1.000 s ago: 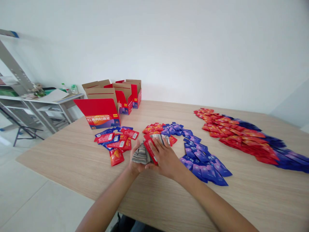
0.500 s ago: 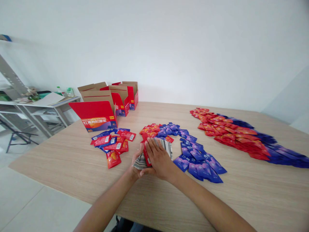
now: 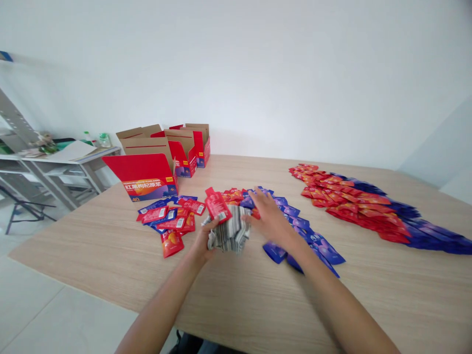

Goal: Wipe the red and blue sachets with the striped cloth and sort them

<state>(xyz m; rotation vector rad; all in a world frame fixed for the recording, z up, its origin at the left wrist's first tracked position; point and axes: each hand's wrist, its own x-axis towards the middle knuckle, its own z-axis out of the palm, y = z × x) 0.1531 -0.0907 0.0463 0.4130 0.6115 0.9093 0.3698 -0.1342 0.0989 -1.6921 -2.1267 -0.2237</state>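
Observation:
My left hand (image 3: 205,237) is closed on a fanned stack of sachets (image 3: 228,232), their silver edges showing and a red sachet (image 3: 217,205) sticking up at the front. My right hand (image 3: 270,217) is open, fingers spread, stretched forward over the curved row of red and blue sachets (image 3: 295,226) on the wooden table (image 3: 110,246). It touches the right side of the stack and holds nothing that I can see.
A loose pile of red and blue sachets (image 3: 169,220) lies left of my hands. Three open red cartons (image 3: 147,169) stand at the table's far left. A long band of red and blue sachets (image 3: 368,206) runs along the right. A grey shelf unit (image 3: 55,167) stands beyond the left edge.
My right hand has lifted off the stack and reached forward and right over the sachet row. The stack in my left hand has tilted up, with the red sachet now standing at its front.

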